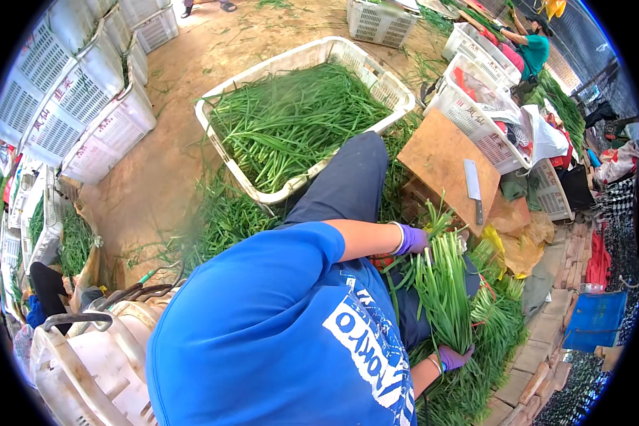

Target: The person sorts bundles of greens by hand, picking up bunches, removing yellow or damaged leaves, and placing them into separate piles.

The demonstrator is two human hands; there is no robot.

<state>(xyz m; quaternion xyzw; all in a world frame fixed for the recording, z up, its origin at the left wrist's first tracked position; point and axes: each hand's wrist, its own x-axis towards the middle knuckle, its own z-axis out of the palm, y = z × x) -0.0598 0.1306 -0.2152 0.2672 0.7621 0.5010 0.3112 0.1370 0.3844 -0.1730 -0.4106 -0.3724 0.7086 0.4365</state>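
One bundle (444, 291) of greens lies across the lap (410, 317), the left hand (412, 240) at its pale stalk end and the right hand (454, 357) at its leaf tips; I cannot tell whether their fingers close on it. Beside it spreads one green pile (499, 330), then one board (440, 153) with one knife (473, 186), one big crate (402, 104) of greens on the brown floor (131, 231) and, farthest, stacked crates (71, 92) and one co-worker (534, 54).

1 fisheye view, riding on the head, stares steeply down: blue shirt (263, 312) right up close, hands (413, 241) just beyond, stacked crates (112, 138) farther off.
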